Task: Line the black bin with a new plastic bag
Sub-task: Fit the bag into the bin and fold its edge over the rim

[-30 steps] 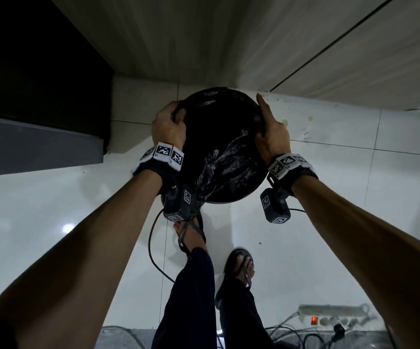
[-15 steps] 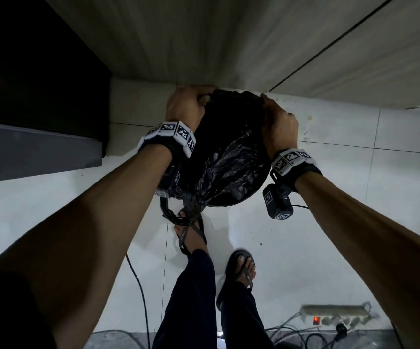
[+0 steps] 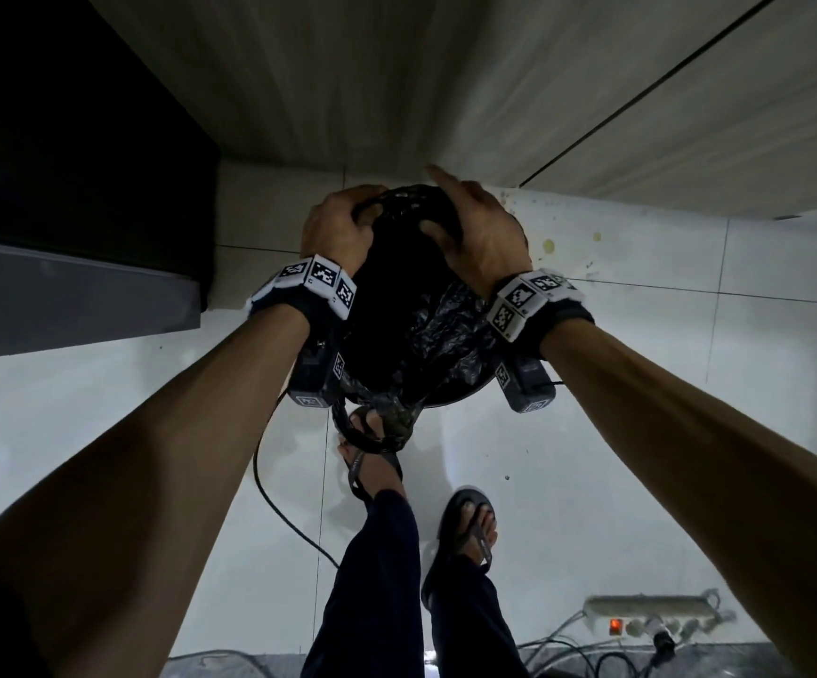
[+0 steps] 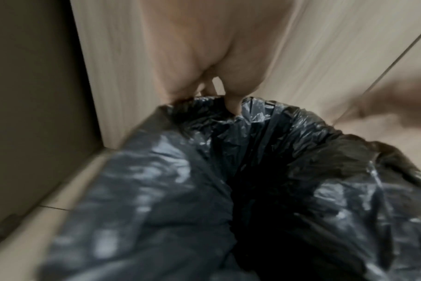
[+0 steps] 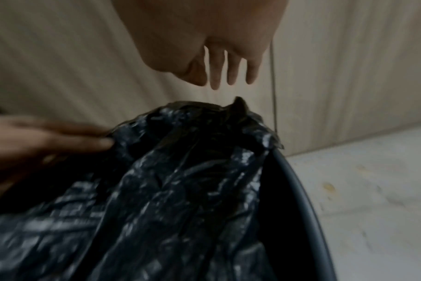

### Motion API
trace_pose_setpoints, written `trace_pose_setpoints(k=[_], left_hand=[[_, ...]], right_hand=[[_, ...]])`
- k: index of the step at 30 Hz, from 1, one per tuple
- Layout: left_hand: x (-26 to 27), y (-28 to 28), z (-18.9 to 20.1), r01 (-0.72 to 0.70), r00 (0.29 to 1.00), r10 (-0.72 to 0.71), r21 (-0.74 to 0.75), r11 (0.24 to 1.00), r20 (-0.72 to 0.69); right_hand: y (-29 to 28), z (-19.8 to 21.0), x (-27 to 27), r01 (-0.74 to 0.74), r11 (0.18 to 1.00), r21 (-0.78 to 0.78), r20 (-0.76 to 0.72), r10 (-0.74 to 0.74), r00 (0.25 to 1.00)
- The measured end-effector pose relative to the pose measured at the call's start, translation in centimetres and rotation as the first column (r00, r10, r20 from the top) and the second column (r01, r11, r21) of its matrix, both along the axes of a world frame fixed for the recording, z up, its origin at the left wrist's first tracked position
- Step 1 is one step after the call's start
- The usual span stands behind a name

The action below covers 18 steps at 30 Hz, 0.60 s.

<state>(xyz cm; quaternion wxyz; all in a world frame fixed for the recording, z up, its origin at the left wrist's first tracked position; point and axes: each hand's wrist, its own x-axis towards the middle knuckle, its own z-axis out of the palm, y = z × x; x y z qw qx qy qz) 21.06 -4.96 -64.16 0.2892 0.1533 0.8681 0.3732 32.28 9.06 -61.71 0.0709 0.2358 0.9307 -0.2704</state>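
The round black bin (image 3: 465,392) stands on white tiles against a wood-look wall. A crinkled black plastic bag (image 3: 440,330) sits in its mouth and is folded over the far rim. My left hand (image 3: 342,227) is at the far left of the rim. In the left wrist view its fingers (image 4: 233,106) curl over the bag's edge (image 4: 204,121) and grip it. My right hand (image 3: 475,227) is at the far right of the rim. The right wrist view shows its fingers (image 5: 214,76) straight and spread, just above the bag (image 5: 180,171), holding nothing. The bin's grey rim (image 5: 301,190) is bare on the right.
A dark cabinet (image 3: 78,188) stands to the left and the wall (image 3: 445,80) is right behind the bin. My sandalled feet (image 3: 470,526) are close in front. A black cable (image 3: 274,501) and a power strip (image 3: 651,614) lie on the floor. Yellow stains (image 3: 548,244) mark the tile.
Both hands slid from the sides of the rim round to its far side. The right hand let go of the bag's edge and its fingers straightened.
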Motion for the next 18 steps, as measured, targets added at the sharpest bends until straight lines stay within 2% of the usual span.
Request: trace_pose_setpoints(k=[5,9,11,13,16,18], left_hand=[[0.6,-1.5,-0.5,-0.124,0.992,0.123,0.053,0.991,0.024],[1.4,-3.3,-1.2,-0.306,0.95,0.295,0.113,0.945,0.103],[2.0,-3.6,-1.4,-0.363,0.929,0.349,0.12,0.924,0.126],[2.4,-3.8,-1.5,-0.379,0.922,0.363,0.114,0.918,0.139],[2.6,-4.1,-1.3,-0.39,0.913,0.368,0.117,0.913,0.176],[2.3,-3.9,-0.9,-0.349,0.933,0.337,0.084,0.934,0.129]], right_hand=[[0.4,-1.7,1.4,0.101,0.992,0.077,-0.024,-0.1,0.995],[1.1,-1.6,2.2,0.199,0.98,-0.011,-0.031,-0.199,0.979],[0.7,-1.9,2.5,0.234,0.97,-0.069,-0.079,-0.239,0.968],[0.2,-2.2,2.6,0.278,0.955,-0.107,-0.085,-0.287,0.954],[0.2,-2.7,2.3,0.297,0.954,-0.044,0.02,-0.297,0.955],[0.5,-2.8,2.3,0.293,0.955,-0.05,-0.01,-0.294,0.956]])
